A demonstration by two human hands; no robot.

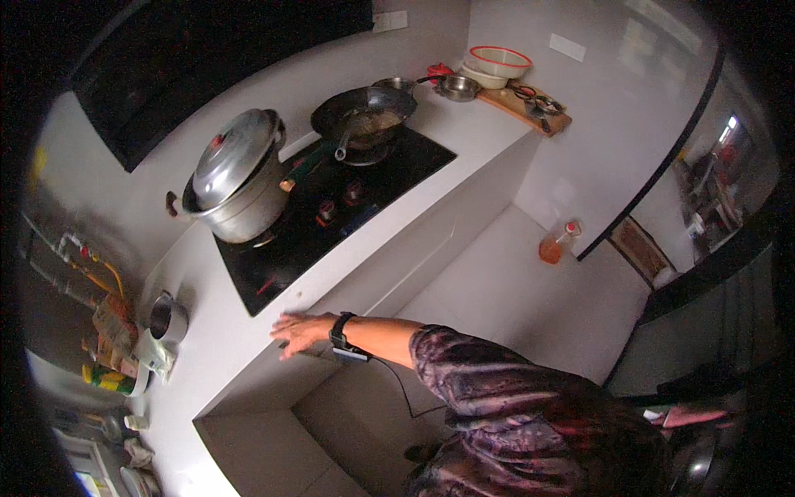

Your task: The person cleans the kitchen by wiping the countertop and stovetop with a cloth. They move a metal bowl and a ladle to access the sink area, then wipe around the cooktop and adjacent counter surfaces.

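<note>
My left hand (301, 332) is stretched out with its fingers apart over the front edge of the white countertop (214, 348). Nothing is in it. A black strap (338, 330) with a small device circles that wrist, and a thin cable hangs below. Nearest to the hand is the front corner of the black glass hob (264, 286). A large aluminium pot (245, 214) stands on the hob, its domed lid (233, 161) tilted. Behind it sits a dark wok (366, 115). At the far right, my right hand (695, 416) is dim and blurred; its grip is unclear.
A small pot (168, 318) and a plastic bag (154, 355) stand on the left counter. A steel saucepan (459, 88), a red-rimmed basin (500, 59) and a wooden board (512, 105) fill the far corner. On the floor stands a bottle of orange liquid (553, 247).
</note>
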